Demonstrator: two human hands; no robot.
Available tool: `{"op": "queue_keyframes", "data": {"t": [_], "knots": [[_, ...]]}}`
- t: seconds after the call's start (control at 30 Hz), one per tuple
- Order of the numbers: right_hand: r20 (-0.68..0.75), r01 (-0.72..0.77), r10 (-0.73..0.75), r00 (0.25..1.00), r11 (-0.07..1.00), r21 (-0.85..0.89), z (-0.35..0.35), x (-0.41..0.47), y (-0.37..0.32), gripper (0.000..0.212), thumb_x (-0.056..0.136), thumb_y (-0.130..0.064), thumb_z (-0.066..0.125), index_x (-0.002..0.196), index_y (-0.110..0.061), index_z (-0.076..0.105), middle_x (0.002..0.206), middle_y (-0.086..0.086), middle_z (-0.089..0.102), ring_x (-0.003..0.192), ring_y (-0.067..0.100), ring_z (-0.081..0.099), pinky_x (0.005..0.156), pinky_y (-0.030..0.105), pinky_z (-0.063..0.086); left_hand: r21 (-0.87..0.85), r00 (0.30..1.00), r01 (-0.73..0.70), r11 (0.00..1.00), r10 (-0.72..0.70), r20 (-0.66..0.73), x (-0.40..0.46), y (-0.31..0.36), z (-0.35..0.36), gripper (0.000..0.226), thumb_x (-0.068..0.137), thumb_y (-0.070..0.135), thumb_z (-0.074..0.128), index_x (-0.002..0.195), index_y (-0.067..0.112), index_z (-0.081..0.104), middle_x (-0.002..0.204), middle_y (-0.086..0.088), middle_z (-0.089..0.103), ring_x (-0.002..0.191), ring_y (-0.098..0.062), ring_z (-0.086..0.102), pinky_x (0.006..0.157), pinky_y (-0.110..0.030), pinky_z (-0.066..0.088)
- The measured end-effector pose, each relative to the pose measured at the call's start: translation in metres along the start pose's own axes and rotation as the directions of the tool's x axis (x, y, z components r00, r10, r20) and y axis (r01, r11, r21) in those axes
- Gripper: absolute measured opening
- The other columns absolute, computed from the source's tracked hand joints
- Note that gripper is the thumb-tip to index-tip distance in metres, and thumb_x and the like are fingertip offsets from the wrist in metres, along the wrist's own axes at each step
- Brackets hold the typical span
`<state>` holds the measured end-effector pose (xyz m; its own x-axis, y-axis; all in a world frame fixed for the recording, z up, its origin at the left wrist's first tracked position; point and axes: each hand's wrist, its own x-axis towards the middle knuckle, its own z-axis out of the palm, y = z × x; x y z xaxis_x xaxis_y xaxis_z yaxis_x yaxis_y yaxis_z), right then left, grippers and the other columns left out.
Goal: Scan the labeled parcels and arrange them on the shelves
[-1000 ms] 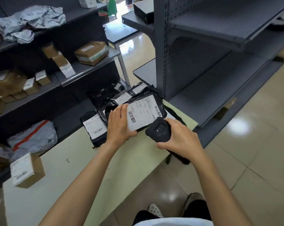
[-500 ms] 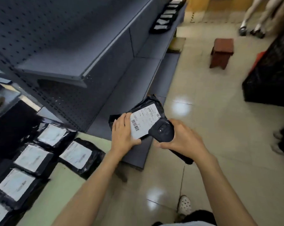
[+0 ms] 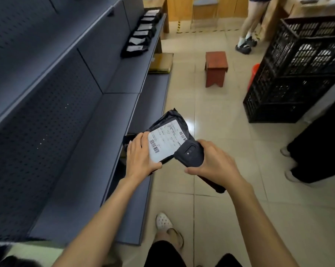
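Parcel in black crinkled plastic with a white barcode label is off the shelves — left hand pinching its edge, right hand wrapped round the black handheld scanner touching it — while 6 or so labelled black parcels already line the far grey metal shelf, so shelving this 1 remains.
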<state>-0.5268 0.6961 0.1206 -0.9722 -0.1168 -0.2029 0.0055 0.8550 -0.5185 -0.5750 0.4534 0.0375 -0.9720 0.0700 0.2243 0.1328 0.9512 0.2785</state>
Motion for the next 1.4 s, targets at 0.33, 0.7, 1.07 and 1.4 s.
{"op": "queue_keyframes", "data": {"t": [0.33, 0.7, 1.07, 1.4], "knots": [[-0.064, -0.045, 0.045, 0.997, 0.999, -0.005, -0.053, 0.232, -0.023, 0.083, 0.065, -0.061, 0.078, 0.134, -0.031, 0.044, 0.122, -0.012, 0.056, 0.106, 0.018, 0.058, 0.081, 0.035, 0.046, -0.026, 0.993, -0.107, 0.994, 0.108, 0.048, 0.264, -0.038, 0.035, 0.113, 0.046, 0.054, 0.080, 0.140, 0.015, 0.031, 0.133, -0.004, 0.040, 0.123, -0.026, 0.042, 0.107, -0.047, 0.035], [-0.090, -0.181, 0.186, 0.978, 0.981, 0.063, -0.104, 0.438, 0.017, 0.085, 0.063, -0.062, 0.079, 0.134, -0.033, 0.044, 0.122, -0.013, 0.056, 0.107, 0.017, 0.059, 0.083, 0.036, 0.048, -0.129, 0.948, -0.239, 0.962, 0.260, 0.182, 0.485, -0.017, 0.115, 0.115, 0.047, 0.046, 0.081, 0.143, 0.016, 0.025, 0.136, -0.002, 0.035, 0.123, -0.024, 0.037, 0.113, -0.041, 0.031], [0.003, 0.010, -0.010, 1.000, 1.000, -0.023, -0.204, 0.736, 0.051, 0.088, 0.064, -0.061, 0.080, 0.137, -0.029, 0.044, 0.123, -0.011, 0.056, 0.110, 0.019, 0.058, 0.084, 0.038, 0.049, -0.040, 0.990, 0.008, 0.999, -0.002, 0.139, 0.742, -0.030, 0.178, 0.118, 0.045, 0.046, 0.082, 0.144, 0.014, 0.027, 0.138, -0.004, 0.036, 0.126, -0.026, 0.037, 0.112, -0.042, 0.029], [0.267, 0.273, -0.238, 0.934, 0.956, -0.104, -0.203, 0.955, 0.004, 0.085, 0.068, -0.059, 0.079, 0.138, -0.027, 0.044, 0.124, -0.009, 0.056, 0.110, 0.018, 0.058, 0.084, 0.036, 0.049, -0.051, 0.909, 0.416, 0.908, -0.414, 0.045, 0.838, -0.119, 0.214, 0.110, 0.044, 0.041, 0.083, 0.139, 0.011, 0.036, 0.131, -0.009, 0.044, 0.120, -0.030, 0.044, 0.105, -0.042, 0.036]]}}
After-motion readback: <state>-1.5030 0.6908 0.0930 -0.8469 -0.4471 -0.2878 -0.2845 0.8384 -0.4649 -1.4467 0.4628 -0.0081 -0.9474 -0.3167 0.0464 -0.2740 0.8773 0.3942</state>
